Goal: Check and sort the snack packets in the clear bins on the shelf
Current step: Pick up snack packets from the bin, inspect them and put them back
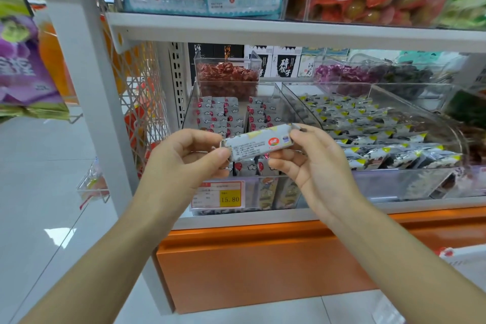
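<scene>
A pale grey, glossy tiled floor (39, 179) is seen at the left and along the bottom edge, and a bright patch of reflected light (60, 235) is carried on it. The shelving is framed at its left corner by a broad white upright post (86, 87). A white horizontal shelf board (263, 26) is fixed across the top. A white wire lattice side panel (143, 102) is set behind the post, beside a white perforated back strip (178, 79). The base is closed by a glossy orange panel (263, 265).
</scene>
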Demonstrator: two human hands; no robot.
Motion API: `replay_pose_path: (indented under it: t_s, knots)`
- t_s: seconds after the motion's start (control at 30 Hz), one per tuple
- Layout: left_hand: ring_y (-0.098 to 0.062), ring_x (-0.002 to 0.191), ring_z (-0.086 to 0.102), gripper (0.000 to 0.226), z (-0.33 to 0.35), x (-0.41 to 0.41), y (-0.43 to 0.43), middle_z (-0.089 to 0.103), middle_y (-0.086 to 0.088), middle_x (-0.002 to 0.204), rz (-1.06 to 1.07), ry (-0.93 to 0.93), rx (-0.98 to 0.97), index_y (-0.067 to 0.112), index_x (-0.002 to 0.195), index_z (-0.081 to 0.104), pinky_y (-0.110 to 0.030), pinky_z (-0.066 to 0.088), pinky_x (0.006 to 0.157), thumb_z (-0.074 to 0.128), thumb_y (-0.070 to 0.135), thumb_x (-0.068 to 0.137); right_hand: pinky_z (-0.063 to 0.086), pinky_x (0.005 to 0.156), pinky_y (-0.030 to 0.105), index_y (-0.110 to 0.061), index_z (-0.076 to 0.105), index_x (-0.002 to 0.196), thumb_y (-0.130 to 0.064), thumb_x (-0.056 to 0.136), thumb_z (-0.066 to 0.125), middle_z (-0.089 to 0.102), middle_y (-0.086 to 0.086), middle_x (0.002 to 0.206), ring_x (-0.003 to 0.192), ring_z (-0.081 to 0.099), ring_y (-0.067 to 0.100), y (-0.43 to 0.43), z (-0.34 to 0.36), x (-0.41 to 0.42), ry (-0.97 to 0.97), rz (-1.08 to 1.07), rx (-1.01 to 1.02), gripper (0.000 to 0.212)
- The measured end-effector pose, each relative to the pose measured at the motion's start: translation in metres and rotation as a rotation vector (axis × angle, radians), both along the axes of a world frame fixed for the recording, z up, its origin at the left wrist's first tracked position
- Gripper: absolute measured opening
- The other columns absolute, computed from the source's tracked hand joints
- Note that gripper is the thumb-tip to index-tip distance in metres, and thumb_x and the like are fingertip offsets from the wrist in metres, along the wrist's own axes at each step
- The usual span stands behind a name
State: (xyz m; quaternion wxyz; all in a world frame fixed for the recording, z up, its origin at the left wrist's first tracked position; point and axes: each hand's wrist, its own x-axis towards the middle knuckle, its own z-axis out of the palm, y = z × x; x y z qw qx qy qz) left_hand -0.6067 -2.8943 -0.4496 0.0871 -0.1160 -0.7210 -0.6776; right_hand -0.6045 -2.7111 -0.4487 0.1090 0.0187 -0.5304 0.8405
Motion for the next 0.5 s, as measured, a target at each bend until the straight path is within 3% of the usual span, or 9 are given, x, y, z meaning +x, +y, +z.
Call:
replay_pose_path:
  t_s: [0.13,0.3,0.5]
  knots:
    - [-0.016,0.073,0.071,0.002,-0.0004,0.0019,0.0028,0.073,-0.002,0.079,0.028,0.068,-0.021,0.011,0.084,0.065,-0.022,0.057,0.067,0.065,0.010,0.083,0.054,0.052,0.023,-0.002,0.059,0.096,-0.013,0.096,0.050,0.071,0.006,0.070,0.058,0.066,0.015,-0.0014,-0.0002,0.0004,-0.022,-0.052,0.036,0.014]
    - [-0.016,0.072,0.071,0.031,-0.0029,0.0004,0.0056,0.072,-0.004,0.074,0.139,0.058,-0.004,0.023,0.059,0.058,-0.035,0.058,0.068,0.059,0.011,0.088,0.056,0.052,0.027,-0.004,0.058,0.088,-0.015,0.095,0.051,0.070,0.007,0.067,0.058,0.067,0.018,-0.0051,-0.0014,0.0045,-0.024,-0.069,0.062,0.015]
    - [-0.014,0.065,0.070,0.021,-0.0044,0.0016,0.0071,0.070,0.001,0.066,0.185,0.048,-0.011,0.014,0.069,0.056,-0.036,0.058,0.067,0.058,0.015,0.089,0.055,0.050,0.027,-0.005,0.059,0.083,-0.012,0.093,0.052,0.070,0.010,0.070,0.058,0.068,0.022,-0.0051,-0.0012,0.0071,-0.029,-0.068,0.038,0.015]
